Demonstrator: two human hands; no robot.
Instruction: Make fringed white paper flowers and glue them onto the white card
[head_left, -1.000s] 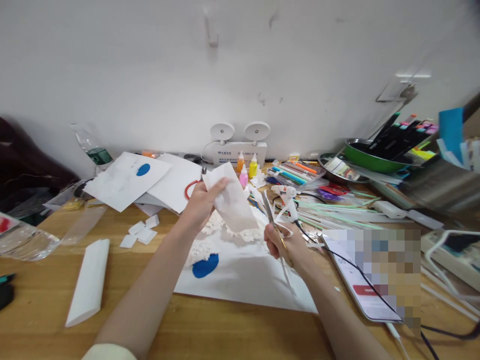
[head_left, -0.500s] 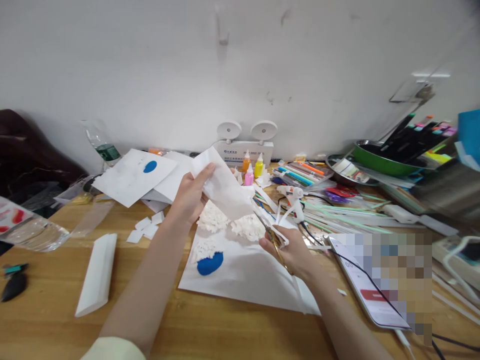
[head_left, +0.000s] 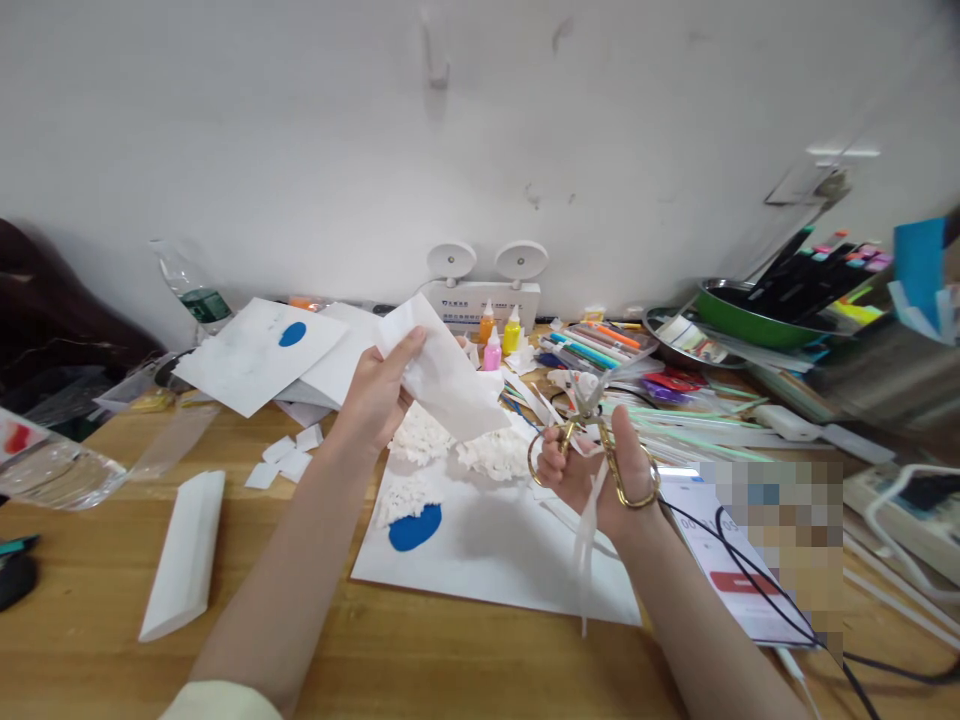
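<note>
My left hand [head_left: 375, 395] pinches a thin white sheet of paper [head_left: 454, 390] between thumb and fingers, above the board. My right hand [head_left: 600, 490] is turned palm up, with fingers through the loops of gold-handled scissors [head_left: 587, 404]. The blades are spread and stand apart from the paper. A narrow white paper strip [head_left: 589, 520] hangs down at the right palm. Beneath both hands lies a white board [head_left: 487, 570] bearing tufts of crumpled white paper [head_left: 491, 455] and a blue oval [head_left: 416, 528], partly covered by such a tuft.
A folded white paper [head_left: 184, 555] and small paper squares [head_left: 281, 460] lie left. Behind stand small paint bottles [head_left: 492, 350]. Pens [head_left: 592, 345], a glue gun [head_left: 574, 380] and a phone [head_left: 731, 560] with cables are on the right. A clear bottle [head_left: 60, 465] lies at the left edge.
The scissors have come away from the paper's lower right edge. My right hand has moved right and turned palm up, with the strip hanging from it. My left hand still holds the paper.
</note>
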